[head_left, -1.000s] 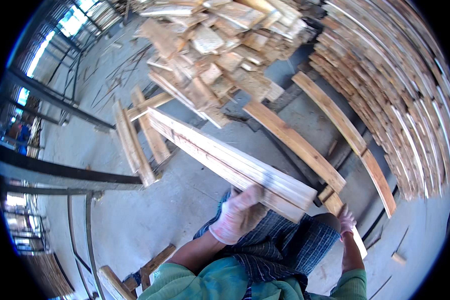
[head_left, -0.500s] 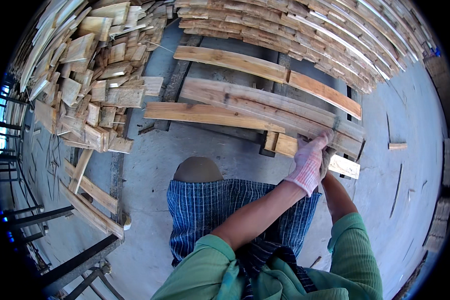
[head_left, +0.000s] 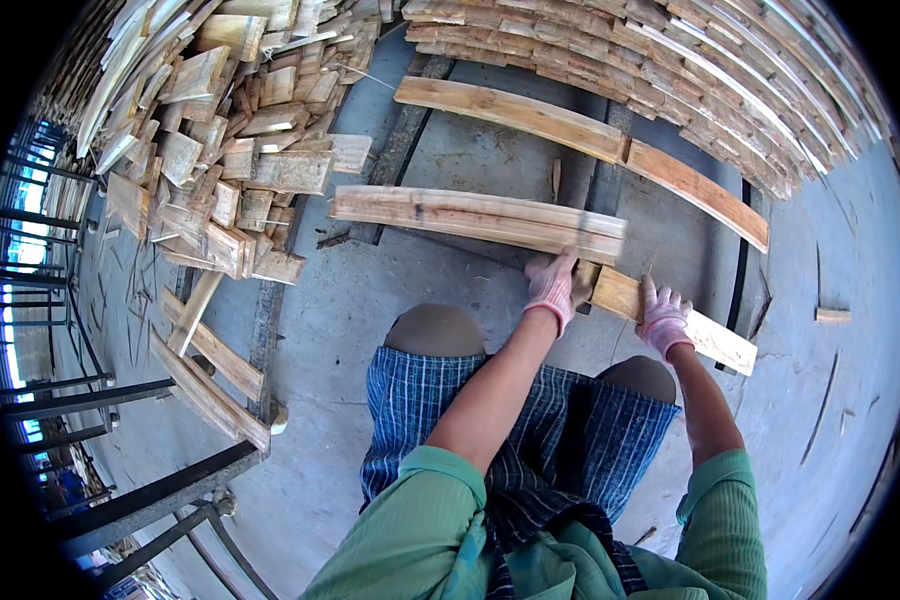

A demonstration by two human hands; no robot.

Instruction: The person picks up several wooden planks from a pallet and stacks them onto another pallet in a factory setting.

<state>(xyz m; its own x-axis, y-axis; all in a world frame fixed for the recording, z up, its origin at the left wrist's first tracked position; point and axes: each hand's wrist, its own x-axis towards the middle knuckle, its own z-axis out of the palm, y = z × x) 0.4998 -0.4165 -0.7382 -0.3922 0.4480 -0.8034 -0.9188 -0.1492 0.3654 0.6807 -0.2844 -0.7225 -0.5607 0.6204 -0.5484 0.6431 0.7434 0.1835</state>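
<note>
- Left hand (head_left: 553, 288) meets the long plank's (head_left: 470, 213) near edge, grip unclear.
- Right hand (head_left: 667, 322) lies on a short board (head_left: 716, 343) right of the plank, hold also unclear.

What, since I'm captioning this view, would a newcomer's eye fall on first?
Probably the layered stack of boards across the upper right, then the jumbled heap of wood pieces at upper left. In the middle, a length of pale wood draws the eye, with the gloved left grip at its near edge and the right grip on a shorter board.
</note>
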